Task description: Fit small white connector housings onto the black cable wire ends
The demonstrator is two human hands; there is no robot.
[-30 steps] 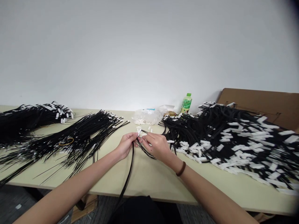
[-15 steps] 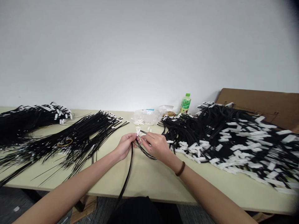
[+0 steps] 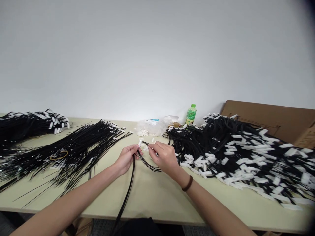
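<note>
Between thumb and fingers, my left hand (image 3: 127,159) pinches a small white connector (image 3: 140,143) with thin black wires. Some of these wires (image 3: 129,186) hang from it over the table's front edge, and others (image 3: 147,164) loop across under my right hand. My right hand (image 3: 164,158) is closed in a pinch just right of the connector, its thumb and index fingertips at the black wires. Exactly which wire it grips is hard to make out. Several loose white connectors (image 3: 153,140) lie on the table just behind the hands.
Black wire bundles with white ends (image 3: 81,144) spread over the left side. A big pile of black cables with white connectors (image 3: 236,154) covers the right. Behind stand a clear plastic bag (image 3: 150,127), a green-capped bottle (image 3: 191,114) and a cardboard sheet (image 3: 265,114) against the wall.
My right hand has drawn slightly away from the connector, to the right. My left hand keeps its hold. The whole view has shifted a little.
</note>
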